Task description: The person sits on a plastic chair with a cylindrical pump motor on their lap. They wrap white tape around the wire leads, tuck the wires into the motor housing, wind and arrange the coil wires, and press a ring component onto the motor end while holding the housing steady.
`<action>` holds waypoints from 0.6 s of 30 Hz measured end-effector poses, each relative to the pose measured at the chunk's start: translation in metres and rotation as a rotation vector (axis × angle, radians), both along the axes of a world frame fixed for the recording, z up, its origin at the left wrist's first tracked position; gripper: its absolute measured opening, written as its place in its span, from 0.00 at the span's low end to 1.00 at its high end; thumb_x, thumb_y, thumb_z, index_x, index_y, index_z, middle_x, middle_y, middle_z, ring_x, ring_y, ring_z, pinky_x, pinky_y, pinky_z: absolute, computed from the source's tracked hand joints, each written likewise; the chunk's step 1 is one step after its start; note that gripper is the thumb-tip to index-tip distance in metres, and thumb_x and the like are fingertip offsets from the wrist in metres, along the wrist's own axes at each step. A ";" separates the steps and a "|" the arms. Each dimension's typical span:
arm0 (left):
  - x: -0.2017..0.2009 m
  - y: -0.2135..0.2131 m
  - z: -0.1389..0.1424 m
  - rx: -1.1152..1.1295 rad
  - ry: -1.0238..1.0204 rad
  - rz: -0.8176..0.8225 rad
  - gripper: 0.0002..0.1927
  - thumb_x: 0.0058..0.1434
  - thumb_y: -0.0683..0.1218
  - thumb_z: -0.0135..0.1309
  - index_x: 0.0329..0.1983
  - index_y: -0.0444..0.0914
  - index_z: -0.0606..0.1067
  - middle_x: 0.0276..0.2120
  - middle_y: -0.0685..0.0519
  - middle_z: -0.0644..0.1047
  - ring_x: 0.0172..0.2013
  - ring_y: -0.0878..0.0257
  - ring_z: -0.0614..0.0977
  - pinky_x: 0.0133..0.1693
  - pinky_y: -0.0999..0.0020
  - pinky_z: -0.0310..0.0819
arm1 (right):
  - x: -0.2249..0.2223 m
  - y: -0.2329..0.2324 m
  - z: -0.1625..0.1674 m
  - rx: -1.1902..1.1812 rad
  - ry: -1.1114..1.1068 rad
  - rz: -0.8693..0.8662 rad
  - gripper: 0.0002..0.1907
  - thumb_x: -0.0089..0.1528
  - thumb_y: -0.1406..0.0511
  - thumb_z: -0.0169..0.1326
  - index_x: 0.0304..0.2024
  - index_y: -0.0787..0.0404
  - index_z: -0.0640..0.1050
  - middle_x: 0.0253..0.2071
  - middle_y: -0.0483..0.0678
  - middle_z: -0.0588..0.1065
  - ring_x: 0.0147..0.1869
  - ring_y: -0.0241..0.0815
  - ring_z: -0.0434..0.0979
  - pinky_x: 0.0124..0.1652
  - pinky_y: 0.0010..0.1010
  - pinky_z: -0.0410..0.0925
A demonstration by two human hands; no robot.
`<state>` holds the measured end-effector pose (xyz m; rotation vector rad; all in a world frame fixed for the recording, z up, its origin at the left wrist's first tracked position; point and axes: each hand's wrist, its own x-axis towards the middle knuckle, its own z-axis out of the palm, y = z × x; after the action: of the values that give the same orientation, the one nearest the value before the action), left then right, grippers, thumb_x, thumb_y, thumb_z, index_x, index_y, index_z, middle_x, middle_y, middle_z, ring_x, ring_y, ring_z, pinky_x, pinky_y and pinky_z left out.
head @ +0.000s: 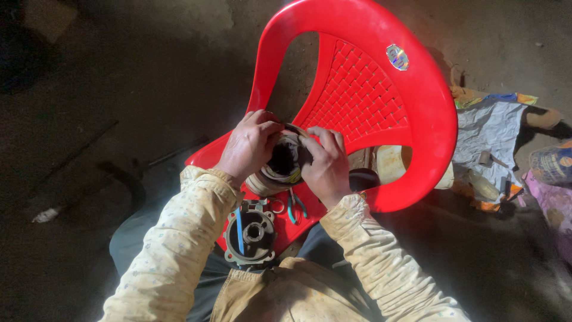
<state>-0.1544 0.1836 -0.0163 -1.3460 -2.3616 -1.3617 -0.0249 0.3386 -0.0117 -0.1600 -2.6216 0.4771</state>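
Close to the person, a round metal cover (251,236) with a hole in the middle lies on the seat of a red chair (381,113). A blue stick lies across it. Just past it lie small pliers (295,206) with blue-green handles and a little ring (277,206).

Further up, both hands hold a round motor part (280,170) that rests on the seat. The left hand (249,146) has its grip closed around the left side of the part. The right hand (325,164) has its grip closed around the right side, with the fingers on the top edge. The part has a dark hole in the middle.

Far off to the right, a grey cloth (488,128) lies on the dirt floor (119,71).
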 end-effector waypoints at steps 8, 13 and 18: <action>0.027 -0.043 0.023 0.112 -0.350 0.131 0.16 0.60 0.38 0.59 0.53 0.36 0.77 0.39 0.46 0.76 0.35 0.54 0.83 0.36 0.66 0.78 | -0.002 0.003 0.007 0.024 0.027 0.014 0.11 0.59 0.70 0.58 0.45 0.61 0.81 0.47 0.51 0.77 0.54 0.55 0.73 0.54 0.43 0.68; 0.055 -0.059 0.017 0.037 -0.276 0.197 0.19 0.64 0.38 0.58 0.59 0.39 0.77 0.35 0.46 0.76 0.32 0.53 0.82 0.35 0.61 0.77 | -0.002 0.002 0.000 0.039 0.057 0.024 0.09 0.59 0.69 0.58 0.43 0.61 0.80 0.46 0.51 0.77 0.51 0.54 0.74 0.52 0.43 0.69; 0.058 -0.052 0.018 -0.240 -0.064 0.230 0.23 0.59 0.39 0.56 0.60 0.39 0.74 0.33 0.41 0.76 0.29 0.44 0.80 0.29 0.52 0.73 | -0.002 0.004 0.000 0.029 0.077 0.045 0.10 0.60 0.69 0.58 0.44 0.61 0.81 0.45 0.51 0.77 0.51 0.54 0.74 0.52 0.43 0.68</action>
<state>-0.0965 0.1311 0.0015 -1.0483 -2.6939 -1.1032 -0.0264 0.3426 -0.0118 -0.0723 -2.5601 0.4514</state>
